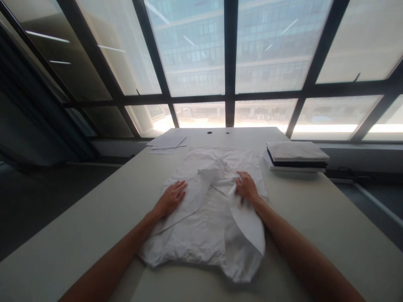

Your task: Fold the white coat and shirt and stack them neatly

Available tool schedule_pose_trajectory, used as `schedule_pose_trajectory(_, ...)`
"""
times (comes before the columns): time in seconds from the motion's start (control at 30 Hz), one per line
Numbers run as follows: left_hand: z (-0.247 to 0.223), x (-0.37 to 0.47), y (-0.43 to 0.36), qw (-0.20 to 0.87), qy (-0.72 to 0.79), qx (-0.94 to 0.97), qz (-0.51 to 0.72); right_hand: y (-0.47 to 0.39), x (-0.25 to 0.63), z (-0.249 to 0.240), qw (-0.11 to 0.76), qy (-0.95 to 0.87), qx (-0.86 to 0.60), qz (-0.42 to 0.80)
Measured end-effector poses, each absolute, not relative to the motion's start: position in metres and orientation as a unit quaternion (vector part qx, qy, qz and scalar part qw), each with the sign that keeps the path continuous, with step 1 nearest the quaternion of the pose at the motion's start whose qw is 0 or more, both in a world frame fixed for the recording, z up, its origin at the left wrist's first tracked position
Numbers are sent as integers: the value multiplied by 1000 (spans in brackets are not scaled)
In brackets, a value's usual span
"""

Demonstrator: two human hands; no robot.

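A white garment point(204, 214) lies spread on the white table in front of me, its near hem wrinkled and uneven. My left hand point(171, 198) rests flat on the garment's left part, fingers apart. On the right side, my right hand point(246, 186) has its fingers bent around the edge of a raised flap of the white cloth, close to the collar area. That flap curves up and hangs toward the near right corner. Part of the right hand's grip is hidden by the cloth.
Several white paper sheets point(168, 142) lie at the table's back left. A stack of folded cloth point(297, 156), white with a dark layer, sits at the back right. The table point(103, 209) stands before large framed windows. A dark curtain hangs at the left.
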State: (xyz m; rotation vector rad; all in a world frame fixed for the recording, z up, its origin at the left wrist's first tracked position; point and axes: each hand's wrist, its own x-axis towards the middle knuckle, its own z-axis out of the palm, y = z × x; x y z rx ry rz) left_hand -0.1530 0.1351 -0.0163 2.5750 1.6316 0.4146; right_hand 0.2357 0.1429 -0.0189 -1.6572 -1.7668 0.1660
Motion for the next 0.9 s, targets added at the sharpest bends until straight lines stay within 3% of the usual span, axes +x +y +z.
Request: schedule_pose_trajectory(0.9,-10,-143,124,43,531,829,171,143,237,-24,340,-693,-633,59)
